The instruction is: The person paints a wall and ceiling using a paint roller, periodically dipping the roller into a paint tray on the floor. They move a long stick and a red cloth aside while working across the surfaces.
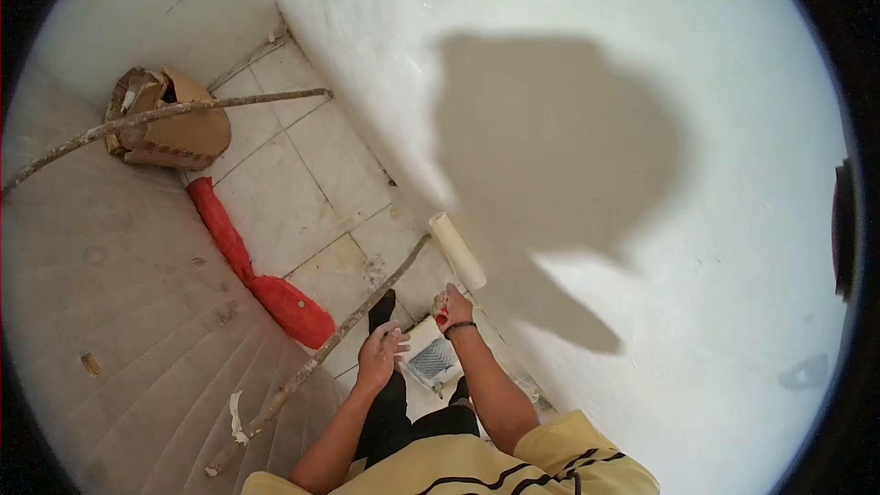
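My right hand [452,309] is wrapped round the red handle of a paint roller, below and right of centre. The roller's cream sleeve [458,250] lies close to the white wall. My left hand [383,348] is held with its fingers apart and nothing in it, beside the lower stick. Between and below my hands, a paint tray [434,362] with a ridged grey middle rests on the floor near my feet.
A cardboard box [190,126] stands at the upper left. A red cloth bundle [291,309] lies along the tile floor [275,185]. Two long sticks, one upper [252,100] and one lower [321,355], cross the left side. The white wall [715,330] fills the right.
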Action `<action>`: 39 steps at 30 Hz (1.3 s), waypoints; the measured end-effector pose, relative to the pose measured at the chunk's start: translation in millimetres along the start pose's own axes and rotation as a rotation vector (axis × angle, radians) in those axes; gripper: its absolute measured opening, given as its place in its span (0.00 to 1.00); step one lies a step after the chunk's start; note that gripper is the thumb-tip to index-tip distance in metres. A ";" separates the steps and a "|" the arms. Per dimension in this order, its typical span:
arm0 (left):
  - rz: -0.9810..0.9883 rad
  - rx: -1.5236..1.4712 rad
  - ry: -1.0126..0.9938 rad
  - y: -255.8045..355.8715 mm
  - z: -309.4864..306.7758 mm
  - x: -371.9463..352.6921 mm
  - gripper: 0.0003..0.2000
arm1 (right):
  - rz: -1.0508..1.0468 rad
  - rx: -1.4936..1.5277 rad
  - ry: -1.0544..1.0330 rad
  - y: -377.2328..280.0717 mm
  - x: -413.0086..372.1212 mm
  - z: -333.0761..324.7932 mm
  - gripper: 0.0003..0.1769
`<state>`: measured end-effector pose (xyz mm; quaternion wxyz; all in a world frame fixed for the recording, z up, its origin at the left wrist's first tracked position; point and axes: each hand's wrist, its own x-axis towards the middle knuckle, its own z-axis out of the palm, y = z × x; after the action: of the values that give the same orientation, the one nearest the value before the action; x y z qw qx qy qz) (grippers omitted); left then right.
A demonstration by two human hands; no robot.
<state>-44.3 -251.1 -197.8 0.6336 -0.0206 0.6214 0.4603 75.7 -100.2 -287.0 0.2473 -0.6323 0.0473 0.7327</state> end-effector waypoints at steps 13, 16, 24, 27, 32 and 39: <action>0.062 0.195 -0.410 60.1 60.6 -44.4 0.19 | -0.583 -0.267 0.155 35.6 -210.8 9.1 0.12; 0.049 0.122 -0.519 66.1 68.4 -53.6 0.18 | -0.751 -0.349 0.221 49.1 -236.0 6.5 0.11; 0.101 0.430 -0.609 99.5 97.1 -100.5 0.15 | -1.243 -0.588 0.524 68.4 -284.7 5.4 0.19; 0.251 0.535 -0.634 106.2 103.9 -113.3 0.15 | -1.138 -0.506 0.388 61.6 -301.5 9.2 0.18; 0.323 0.580 -0.707 120.8 108.5 -121.6 0.14 | -1.301 -0.432 0.362 57.5 -301.9 9.8 0.16; 0.510 0.592 -0.778 143.9 122.1 -135.2 0.13 | -1.271 -0.331 0.190 38.1 -295.7 13.9 0.09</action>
<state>-11.6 -170.7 17.5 0.6635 0.4815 0.4297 0.3786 70.1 -217.6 -12.7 0.5257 -0.6287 -0.4265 0.3828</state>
